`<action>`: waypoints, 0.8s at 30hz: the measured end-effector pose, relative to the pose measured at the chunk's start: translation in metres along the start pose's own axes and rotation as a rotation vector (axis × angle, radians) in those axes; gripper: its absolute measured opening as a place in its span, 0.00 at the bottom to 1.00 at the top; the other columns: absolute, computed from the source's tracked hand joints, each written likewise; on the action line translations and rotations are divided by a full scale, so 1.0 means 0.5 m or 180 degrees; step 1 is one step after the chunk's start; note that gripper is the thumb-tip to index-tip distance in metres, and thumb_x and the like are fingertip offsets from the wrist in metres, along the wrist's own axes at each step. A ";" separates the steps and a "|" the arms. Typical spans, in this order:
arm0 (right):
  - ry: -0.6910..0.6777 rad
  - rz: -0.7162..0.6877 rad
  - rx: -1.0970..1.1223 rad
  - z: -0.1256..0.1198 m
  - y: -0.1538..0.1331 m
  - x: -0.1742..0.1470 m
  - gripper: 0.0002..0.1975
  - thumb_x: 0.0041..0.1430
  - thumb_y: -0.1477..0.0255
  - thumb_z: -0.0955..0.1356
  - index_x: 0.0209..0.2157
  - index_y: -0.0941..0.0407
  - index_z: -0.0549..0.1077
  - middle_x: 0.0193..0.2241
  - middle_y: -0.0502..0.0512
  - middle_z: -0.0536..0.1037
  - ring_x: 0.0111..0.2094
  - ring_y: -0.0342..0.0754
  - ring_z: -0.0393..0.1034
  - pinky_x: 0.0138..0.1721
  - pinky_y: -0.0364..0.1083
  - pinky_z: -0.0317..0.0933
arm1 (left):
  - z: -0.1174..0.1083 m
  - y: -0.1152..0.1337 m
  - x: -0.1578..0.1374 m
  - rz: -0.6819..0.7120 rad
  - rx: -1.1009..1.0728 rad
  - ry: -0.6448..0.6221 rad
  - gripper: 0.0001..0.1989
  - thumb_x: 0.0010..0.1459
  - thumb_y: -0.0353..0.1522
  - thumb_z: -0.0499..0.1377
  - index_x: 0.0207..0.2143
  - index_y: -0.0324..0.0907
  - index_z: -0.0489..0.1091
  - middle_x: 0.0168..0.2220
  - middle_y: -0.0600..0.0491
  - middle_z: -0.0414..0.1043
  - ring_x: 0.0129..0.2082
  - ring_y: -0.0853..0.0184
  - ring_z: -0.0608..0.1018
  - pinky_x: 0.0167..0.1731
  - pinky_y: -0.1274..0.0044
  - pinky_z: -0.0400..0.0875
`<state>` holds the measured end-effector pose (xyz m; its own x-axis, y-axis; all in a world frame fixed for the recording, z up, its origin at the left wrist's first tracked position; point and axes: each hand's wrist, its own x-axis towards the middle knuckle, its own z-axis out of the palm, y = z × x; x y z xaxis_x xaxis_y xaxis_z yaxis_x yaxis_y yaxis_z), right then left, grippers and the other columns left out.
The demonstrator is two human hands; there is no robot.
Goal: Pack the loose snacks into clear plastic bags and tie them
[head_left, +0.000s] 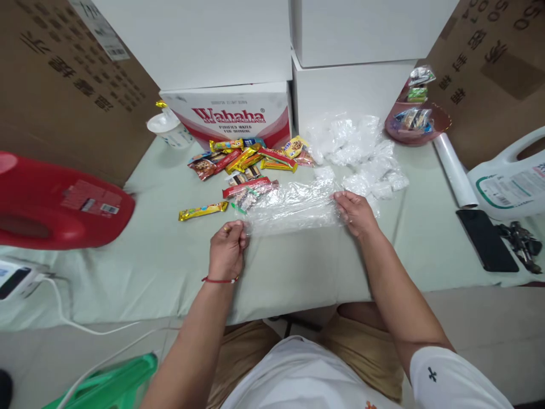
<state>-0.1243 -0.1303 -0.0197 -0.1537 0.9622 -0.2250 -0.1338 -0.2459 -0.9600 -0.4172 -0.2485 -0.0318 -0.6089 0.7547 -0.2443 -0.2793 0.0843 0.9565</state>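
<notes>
A clear plastic bag is stretched sideways above the cloth-covered table. My left hand grips its left end and wears a red string bracelet. At the other end, my right hand pinches the plastic between thumb and fingers. Just behind the bag lies a pile of wrapped snacks in yellow, red and blue packaging. One yellow snack bar sits apart, left of the pile. To the right of the snacks, a heap of crumpled clear plastic bags spreads toward the boxes.
A Wahaha carton and white boxes stand behind. At right are a pink bowl with packets, a white roll, a white jug, a black phone and keys. A red jug and paper cup are left.
</notes>
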 end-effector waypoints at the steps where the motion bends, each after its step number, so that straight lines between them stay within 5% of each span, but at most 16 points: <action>1: -0.0041 0.0044 -0.0019 0.003 0.005 0.000 0.27 0.44 0.48 0.79 0.31 0.56 0.78 0.18 0.43 0.62 0.18 0.38 0.49 0.19 0.42 0.40 | -0.009 0.002 -0.004 0.0144 0.0237 0.0218 0.18 0.48 0.40 0.72 0.35 0.41 0.69 0.26 0.60 0.66 0.22 0.76 0.64 0.20 0.82 0.57; 5: -0.0076 0.0055 -0.0151 0.016 0.008 -0.008 0.28 0.47 0.44 0.76 0.31 0.57 0.78 0.21 0.46 0.65 0.19 0.39 0.51 0.19 0.42 0.44 | -0.012 0.025 -0.054 0.1507 0.1090 0.1293 0.16 0.52 0.34 0.70 0.40 0.43 0.69 0.32 0.59 0.67 0.30 0.73 0.68 0.31 0.80 0.65; 7: -0.0047 -0.0167 -0.0397 0.024 -0.006 -0.027 0.28 0.53 0.44 0.73 0.35 0.56 0.81 0.23 0.48 0.66 0.21 0.40 0.54 0.21 0.43 0.49 | 0.008 0.038 -0.097 0.1685 0.1257 0.0944 0.11 0.57 0.37 0.68 0.37 0.43 0.70 0.31 0.58 0.68 0.30 0.72 0.68 0.32 0.79 0.65; 10: 0.0103 -0.1043 -0.1195 0.034 -0.031 -0.079 0.22 0.64 0.50 0.68 0.41 0.53 0.83 0.28 0.51 0.69 0.28 0.45 0.63 0.29 0.45 0.60 | 0.058 0.042 -0.158 0.0889 0.1072 -0.0517 0.19 0.61 0.48 0.64 0.29 0.42 0.72 0.24 0.57 0.65 0.24 0.72 0.65 0.25 0.78 0.61; 13: 0.0128 -0.2143 -0.2207 0.043 -0.031 -0.147 0.14 0.70 0.60 0.66 0.47 0.47 0.83 0.34 0.55 0.73 0.34 0.49 0.67 0.36 0.48 0.64 | 0.114 0.032 -0.196 -0.0224 0.0387 -0.1286 0.27 0.57 0.57 0.62 0.28 0.42 0.71 0.24 0.56 0.67 0.21 0.73 0.66 0.19 0.79 0.56; 15: 0.0029 -0.2670 -0.2856 0.047 -0.011 -0.189 0.14 0.70 0.68 0.66 0.51 0.43 0.81 0.35 0.56 0.74 0.34 0.49 0.65 0.36 0.49 0.63 | 0.142 0.021 -0.210 -0.0601 0.0024 -0.1448 0.29 0.55 0.60 0.62 0.31 0.42 0.72 0.27 0.54 0.70 0.22 0.72 0.70 0.17 0.80 0.54; 18: -0.0148 -0.3068 -0.3481 0.044 0.030 -0.233 0.24 0.68 0.78 0.64 0.55 0.39 0.79 0.34 0.56 0.74 0.34 0.50 0.63 0.36 0.49 0.62 | 0.160 0.003 -0.221 -0.0600 -0.0037 -0.1343 0.26 0.50 0.56 0.69 0.31 0.42 0.73 0.27 0.54 0.71 0.24 0.71 0.72 0.18 0.81 0.57; 24: -0.0483 -0.2446 -0.2612 0.005 0.046 -0.263 0.19 0.67 0.74 0.65 0.55 0.44 0.79 0.40 0.57 0.73 0.41 0.54 0.68 0.42 0.54 0.68 | 0.136 -0.020 -0.227 -0.0605 0.0000 -0.1043 0.21 0.47 0.48 0.73 0.34 0.40 0.79 0.30 0.53 0.78 0.21 0.73 0.72 0.19 0.80 0.60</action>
<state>-0.1098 -0.2627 -0.0116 -0.4323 0.7872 0.4399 0.4297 0.6087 -0.6670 -0.2946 -0.2907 -0.0027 -0.2764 0.8938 -0.3533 -0.3645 0.2426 0.8990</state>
